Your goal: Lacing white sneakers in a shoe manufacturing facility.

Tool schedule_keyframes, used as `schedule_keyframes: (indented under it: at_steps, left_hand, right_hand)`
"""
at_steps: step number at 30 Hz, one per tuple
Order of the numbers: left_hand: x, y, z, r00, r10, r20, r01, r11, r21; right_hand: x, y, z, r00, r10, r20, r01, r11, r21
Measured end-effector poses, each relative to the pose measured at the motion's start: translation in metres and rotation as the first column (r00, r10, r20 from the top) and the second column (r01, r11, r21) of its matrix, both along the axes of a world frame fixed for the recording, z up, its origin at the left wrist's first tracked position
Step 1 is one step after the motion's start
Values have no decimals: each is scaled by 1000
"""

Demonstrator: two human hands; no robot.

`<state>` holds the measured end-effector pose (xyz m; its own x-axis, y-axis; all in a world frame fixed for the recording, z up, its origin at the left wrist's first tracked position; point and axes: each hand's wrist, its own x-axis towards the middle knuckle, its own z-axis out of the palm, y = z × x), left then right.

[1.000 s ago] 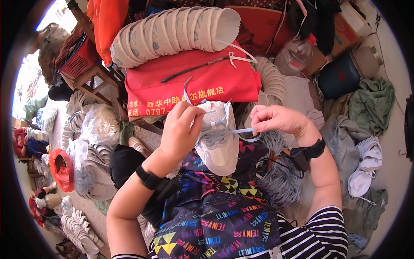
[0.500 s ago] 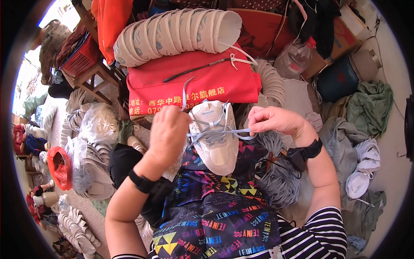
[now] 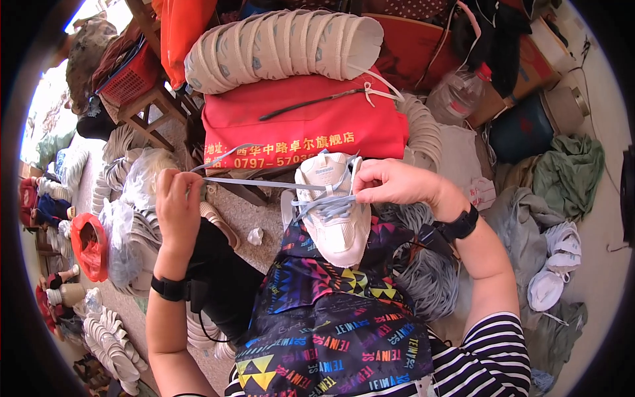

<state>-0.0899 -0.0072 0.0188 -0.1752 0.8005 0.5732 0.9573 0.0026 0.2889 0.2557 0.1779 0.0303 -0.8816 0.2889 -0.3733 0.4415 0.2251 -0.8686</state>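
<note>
A white shoe upper [image 3: 338, 239] lies toe toward me on my patterned apron [image 3: 344, 331], its front crossed by pale blue-grey lacing. To its left, my left hand [image 3: 177, 205] is raised with the fingers closed on a shoelace [image 3: 261, 182]. That lace runs nearly straight across to the upper, and its loose end curves above my fingers. At the upper's right edge, my right hand [image 3: 397, 182] is closed in a pinch by the lacing, apparently on the lace there; the fingertips partly cover it.
Beyond the upper, a red cloth [image 3: 291, 126] bears a row of nested uppers [image 3: 284, 53] and a thin dark rod [image 3: 311, 104] with white cord. Bundled grey-blue laces [image 3: 423, 278] lie at right. A plastic bottle [image 3: 460, 92] stands far right; bagged uppers [image 3: 132, 225] lie left.
My left hand has moved well out to the left, drawing a length of lace from the upper. My right hand has come in from the right to the upper's edge.
</note>
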Motion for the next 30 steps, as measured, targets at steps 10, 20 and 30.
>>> schedule_keyframes:
  at_steps: [10,20,30]
  left_hand:
    - [-28,-8,0,995,98,-10,-98,995,-31]
    - [-39,-10,2,977,188,101,-185,982,-35]
    - [52,8,-25,908,-79,411,152,977,-147]
  right_hand:
    - [-14,-26,-14,967,-133,-217,222,859,461]
    - [-18,-25,-17,982,-83,-171,167,806,568]
    - [-32,-35,-10,985,-134,-105,163,574,803]
